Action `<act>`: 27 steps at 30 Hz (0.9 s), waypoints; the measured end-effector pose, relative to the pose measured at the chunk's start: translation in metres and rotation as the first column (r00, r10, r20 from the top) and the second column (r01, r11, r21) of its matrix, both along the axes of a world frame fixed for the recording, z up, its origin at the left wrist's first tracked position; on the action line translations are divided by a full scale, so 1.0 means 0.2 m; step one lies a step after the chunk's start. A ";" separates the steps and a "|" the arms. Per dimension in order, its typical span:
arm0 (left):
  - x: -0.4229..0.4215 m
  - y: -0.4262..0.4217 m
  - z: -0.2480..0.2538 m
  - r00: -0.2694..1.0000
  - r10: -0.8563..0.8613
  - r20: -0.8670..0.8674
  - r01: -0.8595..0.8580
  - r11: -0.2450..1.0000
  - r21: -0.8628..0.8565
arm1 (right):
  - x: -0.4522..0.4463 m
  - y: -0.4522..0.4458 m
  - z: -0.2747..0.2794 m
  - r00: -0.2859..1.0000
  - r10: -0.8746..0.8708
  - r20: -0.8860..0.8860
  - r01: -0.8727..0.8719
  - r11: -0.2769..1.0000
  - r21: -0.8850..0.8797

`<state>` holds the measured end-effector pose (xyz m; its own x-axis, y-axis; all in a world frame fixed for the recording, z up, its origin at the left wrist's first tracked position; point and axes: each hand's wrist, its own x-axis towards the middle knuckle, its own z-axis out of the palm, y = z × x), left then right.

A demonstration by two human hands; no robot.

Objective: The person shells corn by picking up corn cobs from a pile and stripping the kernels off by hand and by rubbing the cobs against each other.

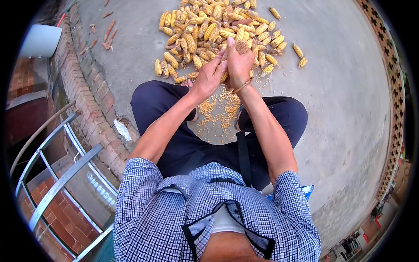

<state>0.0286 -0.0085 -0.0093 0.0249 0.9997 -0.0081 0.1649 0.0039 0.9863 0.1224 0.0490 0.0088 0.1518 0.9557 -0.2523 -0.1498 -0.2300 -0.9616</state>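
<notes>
Head view: on the concrete floor [340, 87], a heap of corn cobs [209, 30] lies just beyond the hands, which cover part of its near side; loose kernels [208, 106] lie between the trouser legs [279, 113], and bare reddish cobs [109, 31] near the floor's left edge, lined with brick edging [80, 83]. Both forearms [170, 124] converge forward. The right hand [240, 65] wraps a held cob [242, 46], its rough brown end above the fist; the left hand [208, 81] presses close beside, its exact grip hidden. The heap is yellow and knobbly.

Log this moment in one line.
right hand: gripping corncob; left hand: close beside, hold unclear; corn kernels: scattered below; corn ears: piled ahead
</notes>
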 end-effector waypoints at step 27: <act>-0.03 0.00 0.00 0.981 0.094 0.168 -0.082 0.994 -0.075 | -0.06 -0.05 -0.08 0.999 0.009 0.036 -0.014 0.989 0.144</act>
<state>0.0231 -0.0079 -0.0090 -0.0559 0.9953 -0.0789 -0.0105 0.0784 0.9969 0.1098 0.0394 -0.0063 0.1470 0.9834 -0.1061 -0.1137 -0.0898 -0.9895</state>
